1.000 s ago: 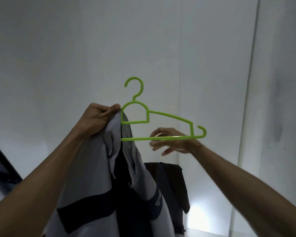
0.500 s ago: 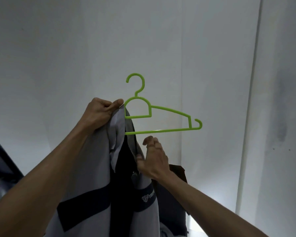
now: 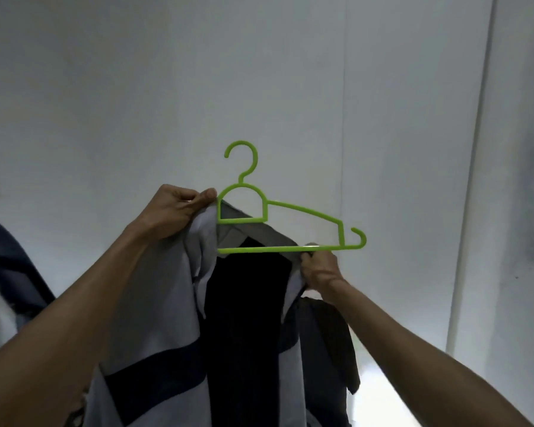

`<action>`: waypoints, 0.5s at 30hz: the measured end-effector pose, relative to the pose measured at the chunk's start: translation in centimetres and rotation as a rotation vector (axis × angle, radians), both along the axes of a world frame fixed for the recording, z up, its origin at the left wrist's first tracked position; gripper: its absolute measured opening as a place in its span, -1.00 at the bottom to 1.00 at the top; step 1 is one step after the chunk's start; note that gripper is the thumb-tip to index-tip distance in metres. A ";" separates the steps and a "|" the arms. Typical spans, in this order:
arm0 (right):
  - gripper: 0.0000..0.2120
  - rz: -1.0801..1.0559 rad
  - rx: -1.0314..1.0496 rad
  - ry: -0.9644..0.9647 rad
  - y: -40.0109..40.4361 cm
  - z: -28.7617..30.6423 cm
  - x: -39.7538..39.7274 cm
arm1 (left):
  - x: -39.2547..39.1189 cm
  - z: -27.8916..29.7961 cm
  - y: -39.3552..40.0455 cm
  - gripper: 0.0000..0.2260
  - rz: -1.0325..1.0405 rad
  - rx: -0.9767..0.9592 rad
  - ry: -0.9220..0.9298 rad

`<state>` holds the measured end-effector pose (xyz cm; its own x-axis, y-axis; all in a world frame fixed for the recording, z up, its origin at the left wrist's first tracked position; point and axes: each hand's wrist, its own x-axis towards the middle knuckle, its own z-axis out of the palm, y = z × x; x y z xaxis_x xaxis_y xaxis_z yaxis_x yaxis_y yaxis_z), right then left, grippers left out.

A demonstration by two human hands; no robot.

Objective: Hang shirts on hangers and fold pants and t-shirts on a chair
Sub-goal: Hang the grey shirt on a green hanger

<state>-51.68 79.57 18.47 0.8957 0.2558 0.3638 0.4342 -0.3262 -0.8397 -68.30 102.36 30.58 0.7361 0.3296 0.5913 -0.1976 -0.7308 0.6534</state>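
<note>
Shirt [image 3: 167, 303], grey with a dark band, hangs in front of you against the white wall [image 3: 136, 87], partly mounted on the green hanger [image 3: 302, 211]. Your left hand [image 3: 174, 211] is raised, its fingers curled tight round the shirt's left shoulder together with the hanger's left end; that end is hidden under the cloth. Your right hand [image 3: 318, 269] pinches the right side of the collar opening just below the hanger's bottom bar, fingers closed on the fabric. The hanger's right arm and its small end hook are bare; the right shoulder is not yet seated.

Judgement: the step in hand is drawing the right shoulder over the exposed arm.

Risks noted:
- The end hook may snag the collar edge as you pull the cloth across, stretching it.
- The hanger is tilted, right end low; a hard pull rightward could drag the left shoulder off its seat.
- The top hook rests on nothing, so the whole load depends on your left grip.

A dark garment [image 3: 333, 334] hangs behind, just beside the shirt, and could get caught up.
</note>
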 end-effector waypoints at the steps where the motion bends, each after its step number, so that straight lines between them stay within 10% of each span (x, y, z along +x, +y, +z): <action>1: -0.85 0.058 0.077 0.031 -0.6 0.7 0.8 | -0.4 -0.4 0.2 -0.37 -0.040 -0.005 0.025; 7: -0.65 0.149 0.056 -0.233 -5.3 6.5 2.5 | -1.9 -2.0 -0.1 -0.74 -0.176 -0.017 0.131; 15: -0.46 0.264 -0.208 -0.149 -9.1 11.5 2.1 | -0.1 -4.4 0.1 -0.66 0.152 0.196 0.085</action>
